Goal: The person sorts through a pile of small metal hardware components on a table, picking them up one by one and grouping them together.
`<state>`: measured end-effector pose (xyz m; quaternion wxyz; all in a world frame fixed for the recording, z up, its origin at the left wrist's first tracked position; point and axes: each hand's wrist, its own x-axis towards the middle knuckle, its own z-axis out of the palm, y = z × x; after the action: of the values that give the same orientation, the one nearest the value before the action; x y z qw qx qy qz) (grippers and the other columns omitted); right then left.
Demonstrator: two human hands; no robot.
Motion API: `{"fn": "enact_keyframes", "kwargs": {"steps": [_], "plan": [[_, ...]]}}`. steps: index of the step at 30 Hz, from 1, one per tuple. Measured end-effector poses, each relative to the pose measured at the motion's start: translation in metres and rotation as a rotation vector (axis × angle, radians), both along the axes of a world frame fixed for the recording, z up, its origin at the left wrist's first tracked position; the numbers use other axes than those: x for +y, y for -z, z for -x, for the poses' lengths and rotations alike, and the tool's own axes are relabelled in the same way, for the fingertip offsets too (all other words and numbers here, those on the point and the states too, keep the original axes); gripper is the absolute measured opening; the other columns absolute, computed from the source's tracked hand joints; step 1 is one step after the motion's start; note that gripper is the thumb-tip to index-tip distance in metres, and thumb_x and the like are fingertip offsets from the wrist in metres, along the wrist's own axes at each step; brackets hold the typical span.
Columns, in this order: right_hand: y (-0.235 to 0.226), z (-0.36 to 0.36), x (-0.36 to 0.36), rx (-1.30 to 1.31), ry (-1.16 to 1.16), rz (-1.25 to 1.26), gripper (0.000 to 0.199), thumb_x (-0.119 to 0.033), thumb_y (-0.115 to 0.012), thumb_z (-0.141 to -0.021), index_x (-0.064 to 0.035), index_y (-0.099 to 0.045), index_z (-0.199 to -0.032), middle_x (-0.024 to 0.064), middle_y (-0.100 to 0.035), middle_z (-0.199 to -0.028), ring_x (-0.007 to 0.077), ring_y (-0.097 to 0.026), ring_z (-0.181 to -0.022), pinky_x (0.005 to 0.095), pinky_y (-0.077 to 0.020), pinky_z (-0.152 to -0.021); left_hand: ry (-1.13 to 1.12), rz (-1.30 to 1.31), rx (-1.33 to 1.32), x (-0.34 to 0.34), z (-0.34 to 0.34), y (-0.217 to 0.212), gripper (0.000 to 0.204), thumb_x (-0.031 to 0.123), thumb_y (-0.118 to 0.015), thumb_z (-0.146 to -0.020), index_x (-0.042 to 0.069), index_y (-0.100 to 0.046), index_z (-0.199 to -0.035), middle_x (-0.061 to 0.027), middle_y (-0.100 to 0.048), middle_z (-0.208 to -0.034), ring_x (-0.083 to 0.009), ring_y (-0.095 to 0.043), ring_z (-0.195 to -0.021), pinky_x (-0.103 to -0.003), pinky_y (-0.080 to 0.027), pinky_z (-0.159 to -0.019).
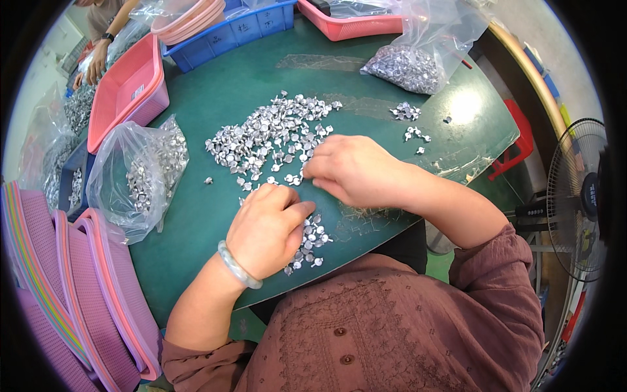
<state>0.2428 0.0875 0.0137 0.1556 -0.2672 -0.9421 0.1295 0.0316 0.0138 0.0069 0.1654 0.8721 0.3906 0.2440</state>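
Observation:
A large pile of small silvery metal parts (271, 129), each with a round cap-like face, lies spread on the green table. My right hand (356, 171) rests at the pile's near right edge, its fingers closed and pointing into the loose parts. My left hand (266, 225), with a pale bangle (238, 266) on the wrist, is curled at the near edge of the pile. Its fingertips are turned down and what they grip is hidden. A smaller group of the same metal parts (313, 238) lies beside my left hand, close to the table's near edge.
An open clear bag of parts (147, 171) stands left, a fuller bag (406, 67) at the far right. Pink baskets (127, 91), a blue crate (235, 36) and stacked purple baskets (98, 300) surround the table. A fan (578, 196) stands right; another person's hand (98, 62) is far left.

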Motion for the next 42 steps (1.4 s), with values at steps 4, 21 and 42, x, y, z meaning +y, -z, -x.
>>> {"fn": "enact_keyframes", "kwargs": {"steps": [4, 21, 42], "plan": [[0.007, 0.008, 0.005, 0.028, -0.01, -0.074, 0.009, -0.014, -0.062, -0.08, -0.0071, -0.067, -0.083, 0.0103, -0.064, -0.082, 0.0307, -0.064, -0.089, 0.0427, -0.0517, -0.078, 0.041, 0.014, 0.006, -0.002, 0.0, -0.001, 0.027, 0.0, -0.063, -0.072, 0.008, -0.074, -0.096, -0.0097, -0.06, -0.092, -0.029, -0.056, -0.088, -0.039, -0.047, -0.08], [-0.013, 0.001, -0.003, -0.076, -0.004, 0.111, 0.007, -0.012, -0.063, -0.084, -0.0065, -0.067, -0.083, 0.0097, -0.063, -0.081, 0.0327, -0.062, -0.086, 0.0433, -0.0504, -0.075, 0.038, 0.05, 0.018, -0.002, 0.001, -0.003, 0.027, 0.0, -0.064, -0.071, 0.007, -0.074, -0.095, -0.009, -0.058, -0.092, -0.0283, -0.055, -0.09, -0.039, -0.046, -0.082], [-0.002, -0.004, -0.017, -0.007, -0.101, 0.019, 0.012, -0.016, -0.069, -0.079, -0.0077, -0.063, -0.073, 0.0055, -0.057, -0.074, 0.0275, -0.059, -0.078, 0.0388, -0.0491, -0.072, 0.022, 0.0, -0.007, 0.004, 0.007, 0.0, 0.02, 0.0, -0.064, -0.071, 0.007, -0.074, -0.087, -0.0074, -0.061, -0.091, -0.0279, -0.058, -0.088, -0.039, -0.047, -0.08]]}}
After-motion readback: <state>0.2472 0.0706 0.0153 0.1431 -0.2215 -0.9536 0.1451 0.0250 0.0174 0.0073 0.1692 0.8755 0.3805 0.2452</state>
